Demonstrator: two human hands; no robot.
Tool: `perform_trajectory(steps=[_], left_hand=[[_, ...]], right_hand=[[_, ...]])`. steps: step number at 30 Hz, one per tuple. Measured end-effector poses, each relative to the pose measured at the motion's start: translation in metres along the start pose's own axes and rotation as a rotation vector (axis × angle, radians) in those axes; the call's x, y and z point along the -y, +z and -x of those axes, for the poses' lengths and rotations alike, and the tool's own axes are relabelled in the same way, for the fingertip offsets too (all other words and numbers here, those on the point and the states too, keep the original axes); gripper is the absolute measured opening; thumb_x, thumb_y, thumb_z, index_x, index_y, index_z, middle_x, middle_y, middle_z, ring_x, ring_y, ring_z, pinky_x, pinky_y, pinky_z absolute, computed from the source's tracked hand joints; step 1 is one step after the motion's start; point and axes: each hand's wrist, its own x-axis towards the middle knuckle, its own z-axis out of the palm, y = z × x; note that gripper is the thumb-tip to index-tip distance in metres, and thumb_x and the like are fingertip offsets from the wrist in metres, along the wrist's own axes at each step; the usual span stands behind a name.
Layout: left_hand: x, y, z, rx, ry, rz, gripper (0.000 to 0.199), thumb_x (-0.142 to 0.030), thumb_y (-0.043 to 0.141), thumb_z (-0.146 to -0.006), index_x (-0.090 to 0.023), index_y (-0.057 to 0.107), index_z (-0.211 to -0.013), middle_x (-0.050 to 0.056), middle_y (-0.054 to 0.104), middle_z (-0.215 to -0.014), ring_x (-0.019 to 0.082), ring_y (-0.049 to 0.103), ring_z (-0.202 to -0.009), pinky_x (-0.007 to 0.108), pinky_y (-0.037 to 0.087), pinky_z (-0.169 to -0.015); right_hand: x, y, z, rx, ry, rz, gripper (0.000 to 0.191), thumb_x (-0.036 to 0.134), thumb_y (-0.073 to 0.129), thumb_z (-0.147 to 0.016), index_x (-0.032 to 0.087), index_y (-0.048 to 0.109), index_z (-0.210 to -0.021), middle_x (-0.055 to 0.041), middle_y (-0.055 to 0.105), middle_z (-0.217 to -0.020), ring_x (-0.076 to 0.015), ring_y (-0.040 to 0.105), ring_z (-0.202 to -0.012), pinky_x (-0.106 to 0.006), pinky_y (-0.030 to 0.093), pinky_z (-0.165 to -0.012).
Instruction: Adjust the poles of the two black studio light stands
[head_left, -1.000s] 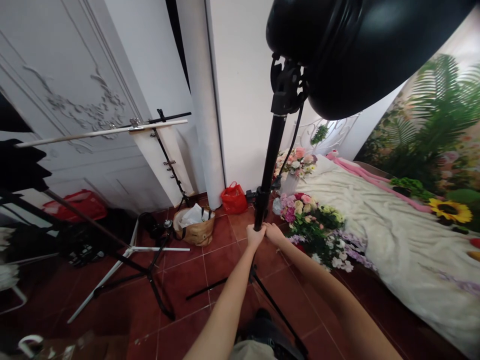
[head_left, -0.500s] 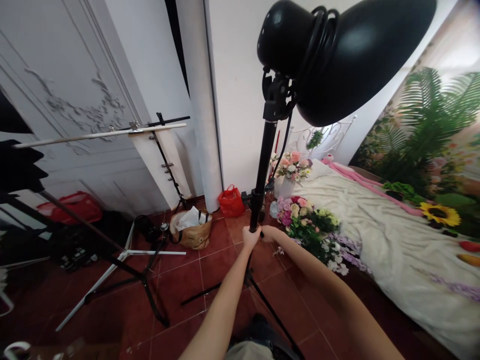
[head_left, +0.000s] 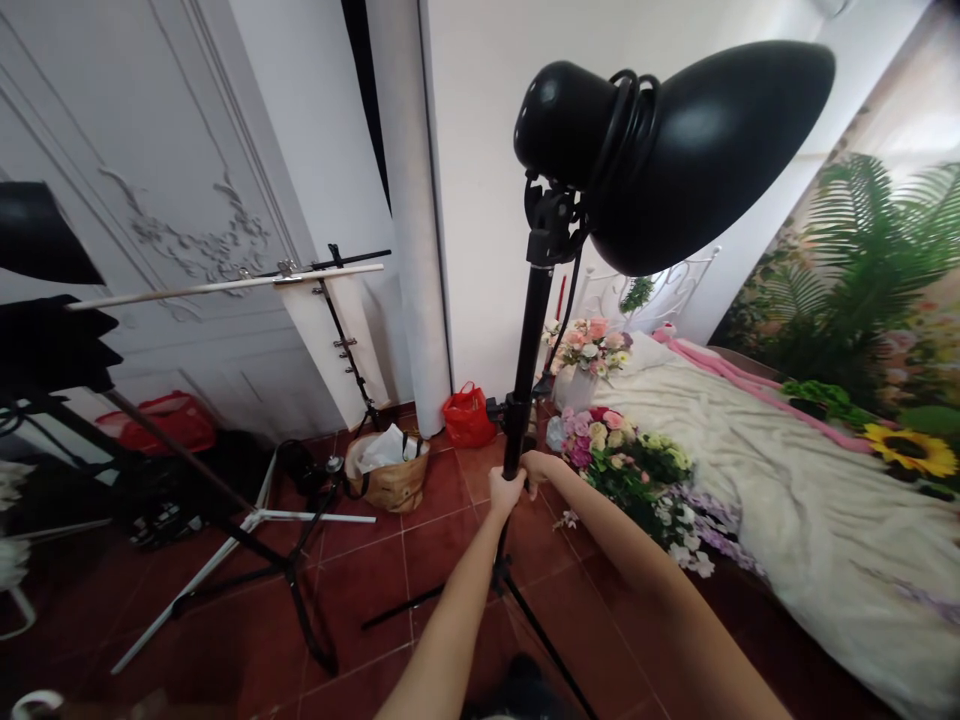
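Observation:
A black studio lamp [head_left: 697, 150] with a coiled cable round its neck tops a black light stand [head_left: 529, 340] in front of me. My left hand [head_left: 506, 490] is wrapped round the stand's pole, below a clamp knob. Right beside it, my right hand [head_left: 538, 470] is at the pole's right side with its fingers bent; what it grips is hidden or too small to make out. Below both hands, the stand's dark legs [head_left: 544, 635] spread over the red tiled floor.
Bouquets [head_left: 619, 450] and a bed with a cream cover [head_left: 675, 400] are at the right. Leftward stand a red bag [head_left: 469, 415], a woven basket [head_left: 397, 485], a white-legged stand [head_left: 300, 517] and another tripod [head_left: 300, 610].
The lamp and the surroundings sit lower in the view. Both hands appear slightly lower too, still at the pole. More of the other dark lamp shows at the left edge.

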Motion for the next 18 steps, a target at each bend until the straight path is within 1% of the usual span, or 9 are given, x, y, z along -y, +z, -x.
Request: perform_trajectory(steps=[3, 5, 7, 9, 11, 13, 15, 18], left_hand=[[0.006, 0.003, -0.002, 0.007, -0.013, -0.010, 0.023, -0.030, 0.061, -0.059, -0.013, 0.051, -0.047, 0.001, 0.050, -0.043, 0.011, 0.048, -0.044, 0.018, 0.031, -0.040], [0.009, 0.004, -0.003, -0.001, -0.012, -0.021, 0.023, -0.029, 0.061, -0.059, -0.013, 0.050, -0.045, 0.001, 0.050, -0.043, 0.010, 0.048, -0.044, 0.018, 0.031, -0.040], [0.010, 0.006, -0.003, -0.007, 0.000, -0.020, 0.023, -0.028, 0.060, -0.059, -0.014, 0.050, -0.045, 0.001, 0.049, -0.043, 0.010, 0.048, -0.044, 0.018, 0.032, -0.040], [0.010, 0.006, -0.003, -0.009, 0.015, -0.009, 0.021, -0.028, 0.059, -0.060, -0.014, 0.051, -0.046, 0.000, 0.048, -0.043, 0.010, 0.047, -0.043, 0.018, 0.033, -0.041], [0.009, 0.006, -0.002, -0.010, 0.028, -0.001, 0.021, -0.028, 0.059, -0.060, -0.014, 0.050, -0.045, 0.000, 0.048, -0.043, 0.010, 0.047, -0.043, 0.019, 0.033, -0.041], [0.007, 0.005, -0.002, -0.009, 0.032, -0.005, 0.023, -0.028, 0.059, -0.060, -0.015, 0.048, -0.044, -0.001, 0.046, -0.042, 0.009, 0.045, -0.042, 0.018, 0.032, -0.041], [0.006, 0.004, -0.001, -0.004, 0.036, -0.016, 0.025, -0.029, 0.059, -0.060, -0.015, 0.046, -0.043, -0.002, 0.044, -0.041, 0.008, 0.043, -0.042, 0.018, 0.030, -0.041], [0.007, 0.003, -0.002, 0.000, 0.048, -0.022, 0.025, -0.029, 0.059, -0.060, -0.015, 0.046, -0.043, -0.002, 0.043, -0.041, 0.008, 0.042, -0.042, 0.018, 0.030, -0.041]], right_hand=[[0.001, 0.007, 0.009, -0.011, -0.003, 0.135, 0.051, 0.017, 0.081, -0.039, 0.021, 0.068, -0.089, -0.0017, 0.069, -0.081, -0.0202, 0.064, -0.076, -0.021, 0.044, -0.065], [0.002, 0.012, 0.018, -0.076, 0.002, 0.147, 0.045, 0.019, 0.077, -0.052, 0.021, 0.066, -0.095, -0.0047, 0.068, -0.088, -0.0218, 0.063, -0.082, -0.024, 0.044, -0.068], [0.004, 0.018, 0.028, -0.160, 0.003, 0.162, 0.035, 0.022, 0.066, -0.066, 0.021, 0.063, -0.101, -0.0075, 0.067, -0.095, -0.0232, 0.061, -0.090, -0.027, 0.042, -0.074], [0.006, 0.027, 0.036, -0.240, -0.001, 0.175, 0.029, 0.020, 0.056, -0.076, 0.020, 0.060, -0.105, -0.0097, 0.064, -0.101, -0.0239, 0.056, -0.098, -0.031, 0.039, -0.080], [0.006, 0.039, 0.043, -0.345, -0.012, 0.202, 0.026, 0.017, 0.049, -0.080, 0.018, 0.058, -0.104, -0.0107, 0.062, -0.102, -0.0237, 0.053, -0.100, -0.032, 0.037, -0.081], [0.004, 0.052, 0.046, -0.468, -0.021, 0.241, 0.021, 0.015, 0.044, -0.083, 0.017, 0.059, -0.097, -0.0106, 0.062, -0.097, -0.0228, 0.053, -0.095, -0.032, 0.036, -0.079], [0.000, 0.065, 0.048, -0.581, -0.022, 0.271, 0.019, 0.014, 0.043, -0.084, 0.017, 0.060, -0.092, -0.0094, 0.061, -0.092, -0.0217, 0.052, -0.089, -0.031, 0.035, -0.075], [-0.004, 0.081, 0.051, -0.699, -0.016, 0.273, 0.018, 0.014, 0.044, -0.084, 0.017, 0.058, -0.094, -0.0080, 0.059, -0.091, -0.0205, 0.051, -0.085, -0.031, 0.035, -0.073]])
